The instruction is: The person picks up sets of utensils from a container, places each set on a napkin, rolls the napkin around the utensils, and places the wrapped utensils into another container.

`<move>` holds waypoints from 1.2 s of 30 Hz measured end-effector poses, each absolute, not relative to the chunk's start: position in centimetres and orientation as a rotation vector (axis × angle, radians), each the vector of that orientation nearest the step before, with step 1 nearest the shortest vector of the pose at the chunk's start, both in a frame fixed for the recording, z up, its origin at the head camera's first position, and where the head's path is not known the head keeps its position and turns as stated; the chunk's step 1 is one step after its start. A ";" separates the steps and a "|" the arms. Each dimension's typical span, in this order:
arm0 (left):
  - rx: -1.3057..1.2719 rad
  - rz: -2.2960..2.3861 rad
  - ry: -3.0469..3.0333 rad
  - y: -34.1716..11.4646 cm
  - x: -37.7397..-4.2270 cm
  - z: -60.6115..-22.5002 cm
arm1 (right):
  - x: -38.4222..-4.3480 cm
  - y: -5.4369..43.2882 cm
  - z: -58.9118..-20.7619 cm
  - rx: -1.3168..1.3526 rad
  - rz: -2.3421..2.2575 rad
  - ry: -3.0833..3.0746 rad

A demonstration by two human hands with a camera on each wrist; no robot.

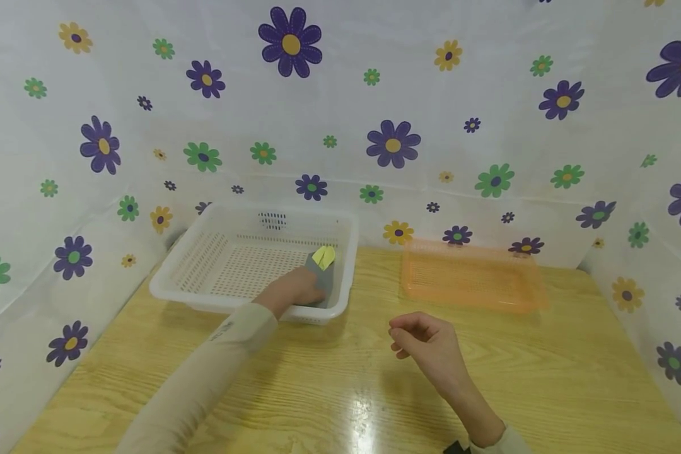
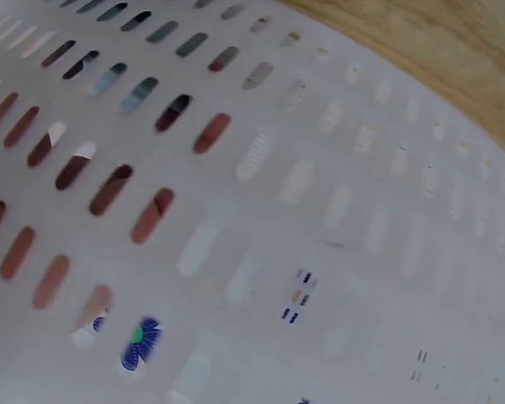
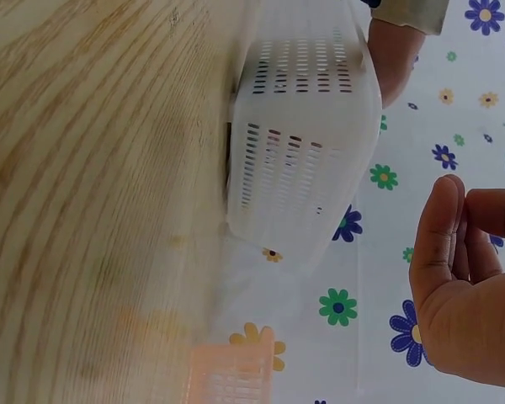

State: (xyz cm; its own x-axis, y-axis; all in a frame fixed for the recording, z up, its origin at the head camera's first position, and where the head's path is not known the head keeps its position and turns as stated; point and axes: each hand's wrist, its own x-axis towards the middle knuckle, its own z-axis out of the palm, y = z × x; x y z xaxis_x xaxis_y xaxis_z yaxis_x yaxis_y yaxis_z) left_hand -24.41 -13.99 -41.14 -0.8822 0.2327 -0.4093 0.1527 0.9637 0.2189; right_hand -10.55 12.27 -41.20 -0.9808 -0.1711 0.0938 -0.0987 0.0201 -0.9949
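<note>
My left hand (image 1: 302,287) reaches into a white perforated basket (image 1: 349,252) and touches a grey, cloth-like piece (image 1: 325,284) near its right wall. A folded-looking yellow part (image 1: 323,256) shows at the top of that piece. How my left fingertips lie on it is hidden. The left wrist view is filled by the slotted basket wall (image 2: 337,244), and the hand does not show there. Over the table, to the right of the basket, my right hand (image 1: 428,343) hovers with loosely curled fingers. Nothing is seen in it, and its thumb (image 3: 438,227) lies close to the fingers.
A shallow orange basket (image 1: 471,302) stands at the back right of the wooden table (image 1: 329,378). Behind and on both sides hangs a white sheet with flowers (image 1: 340,107). The white basket stands at the back left, with tabletop between the two baskets.
</note>
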 end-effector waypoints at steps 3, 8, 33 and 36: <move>0.248 0.197 2.680 -13.4 -24.3 -41.0 | -10.6 12.3 -41.1 -0.302 -2.144 2.204; 0.237 0.077 2.686 -12.3 -24.4 -41.0 | -10.6 12.4 -40.9 -0.322 -2.137 2.210; 0.220 0.162 2.661 -13.9 -25.2 -41.2 | -10.8 12.9 -41.0 -0.341 -2.105 2.216; 0.201 0.162 2.665 -13.7 -25.0 -41.0 | -10.8 13.1 -40.9 -0.339 -2.101 2.220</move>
State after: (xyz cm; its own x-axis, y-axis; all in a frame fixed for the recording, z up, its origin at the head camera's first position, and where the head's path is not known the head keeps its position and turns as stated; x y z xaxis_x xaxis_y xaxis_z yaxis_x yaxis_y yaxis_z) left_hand -25.03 -13.72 -41.03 -0.8836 0.1688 -0.4368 0.1147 0.9824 0.1475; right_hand -10.80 13.11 -40.94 -0.9736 -0.2041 0.1024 -0.1135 0.0437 -0.9926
